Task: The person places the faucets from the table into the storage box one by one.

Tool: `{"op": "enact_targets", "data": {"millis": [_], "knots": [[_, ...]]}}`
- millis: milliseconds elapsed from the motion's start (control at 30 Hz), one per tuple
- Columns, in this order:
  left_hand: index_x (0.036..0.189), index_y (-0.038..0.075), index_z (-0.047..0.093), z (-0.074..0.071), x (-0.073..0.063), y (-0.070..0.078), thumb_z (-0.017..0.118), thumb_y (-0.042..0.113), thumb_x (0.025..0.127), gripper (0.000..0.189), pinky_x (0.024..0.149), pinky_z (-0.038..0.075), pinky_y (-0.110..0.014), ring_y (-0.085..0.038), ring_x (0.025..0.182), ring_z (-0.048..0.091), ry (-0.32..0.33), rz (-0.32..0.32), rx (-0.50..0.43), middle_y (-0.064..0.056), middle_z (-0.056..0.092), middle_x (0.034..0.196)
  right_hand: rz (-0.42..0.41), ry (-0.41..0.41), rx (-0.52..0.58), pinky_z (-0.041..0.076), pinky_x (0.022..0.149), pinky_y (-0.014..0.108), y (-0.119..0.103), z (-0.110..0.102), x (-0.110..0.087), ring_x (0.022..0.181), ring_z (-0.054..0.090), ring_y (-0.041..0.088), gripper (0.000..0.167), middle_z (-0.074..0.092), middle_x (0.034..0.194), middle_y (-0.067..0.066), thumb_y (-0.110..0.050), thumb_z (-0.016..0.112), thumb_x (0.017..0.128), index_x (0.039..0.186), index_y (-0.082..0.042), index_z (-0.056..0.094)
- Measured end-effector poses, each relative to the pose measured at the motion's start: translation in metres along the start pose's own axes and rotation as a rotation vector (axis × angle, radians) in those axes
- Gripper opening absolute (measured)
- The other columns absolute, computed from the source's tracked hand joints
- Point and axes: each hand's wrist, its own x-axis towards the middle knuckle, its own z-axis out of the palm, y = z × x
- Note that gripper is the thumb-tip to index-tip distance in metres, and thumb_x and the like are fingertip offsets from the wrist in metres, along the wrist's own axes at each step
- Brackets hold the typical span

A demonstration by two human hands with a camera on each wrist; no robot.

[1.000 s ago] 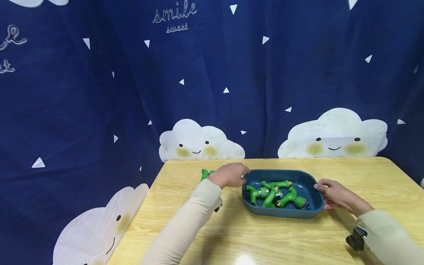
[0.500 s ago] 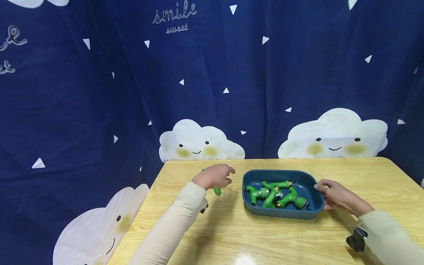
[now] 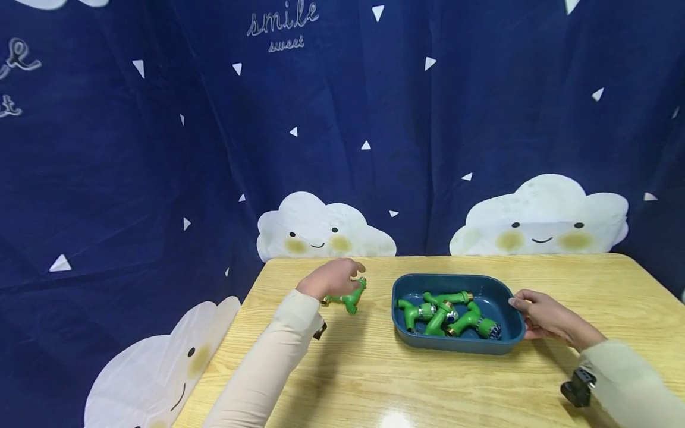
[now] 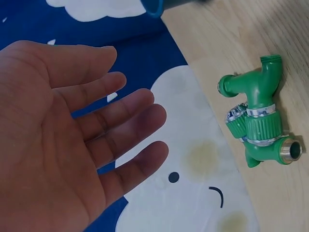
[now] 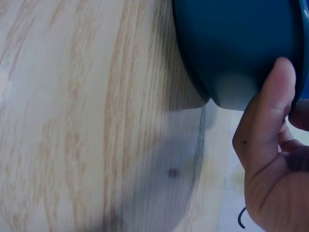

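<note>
My left hand (image 3: 330,278) hovers above a green plastic tap (image 3: 351,301) lying on the left part of the table and partly covers it. In the left wrist view the palm and fingers (image 4: 123,116) are relaxed and hold nothing; the tap (image 4: 263,123), with its ribbed collar and metal-coloured threaded end, lies apart from them. At the right end of a dark blue bin (image 3: 455,344), my right hand (image 3: 548,316) grips the rim, its thumb (image 5: 279,89) against the wall. Several green taps (image 3: 436,318) lie in the bin.
The bin stands on a light wooden table (image 3: 428,386). A navy curtain (image 3: 342,107) with white clouds and triangles hangs behind and to the left. Small black wrist cameras (image 3: 578,386) sit at the sleeves.
My left hand has moved left from beside the bin's left rim to over the tap on the table, uncovering more of it. The right hand and the bin have stayed put.
</note>
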Motion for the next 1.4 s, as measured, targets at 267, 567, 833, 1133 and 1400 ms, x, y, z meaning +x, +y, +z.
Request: {"op": "enact_targets", "data": {"millis": [267,567,833,1133,1400], "knots": [[0.141,0.006,0.053,-0.008,-0.005,-0.011,0.059,0.020,0.096,0.047,0.113,0.042,-0.043,-0.031,0.136,0.051,0.107,-0.094,-0.047,-0.013,0.056,0.143,0.015,0.014,-0.019,0.058,0.059,0.030,-0.001,-0.001,0.000,0.064,0.065,0.014,0.027,0.055,0.074,0.001,-0.023,0.034,0.109,0.106,0.001,0.046],[0.138,0.004,0.056,-0.004,-0.005,-0.018,0.059,0.019,0.097,0.044,0.111,0.045,-0.044,-0.032,0.133,0.054,0.085,-0.136,-0.094,-0.015,0.060,0.140,0.000,0.004,-0.012,0.056,0.057,0.028,-0.001,0.000,0.000,0.062,0.061,0.012,0.026,0.051,0.073,-0.001,-0.023,0.034,0.109,0.103,-0.001,0.046],[0.144,0.005,0.050,0.015,0.000,-0.022,0.057,0.025,0.099,0.050,0.112,0.043,-0.046,-0.032,0.136,0.051,0.069,-0.221,-0.099,-0.014,0.054,0.146,-0.001,0.000,-0.011,0.055,0.057,0.028,0.000,0.000,-0.001,0.061,0.059,0.011,0.026,0.051,0.072,-0.002,-0.024,0.035,0.108,0.103,-0.001,0.046],[0.148,0.007,0.045,0.025,0.001,-0.025,0.057,0.028,0.099,0.054,0.112,0.043,-0.048,-0.033,0.138,0.048,0.067,-0.283,-0.062,-0.015,0.048,0.150,0.005,0.008,-0.018,0.056,0.057,0.028,0.000,-0.001,-0.001,0.062,0.063,0.012,0.026,0.055,0.073,-0.001,-0.023,0.035,0.108,0.104,0.000,0.047],[0.145,0.003,0.045,0.049,0.004,-0.026,0.059,0.028,0.096,0.057,0.105,0.046,-0.054,-0.038,0.133,0.048,0.069,-0.391,-0.005,-0.019,0.049,0.144,0.008,0.012,-0.029,0.056,0.057,0.028,-0.002,0.001,-0.002,0.062,0.065,0.013,0.027,0.055,0.073,0.000,-0.024,0.034,0.109,0.103,-0.001,0.047]]}}
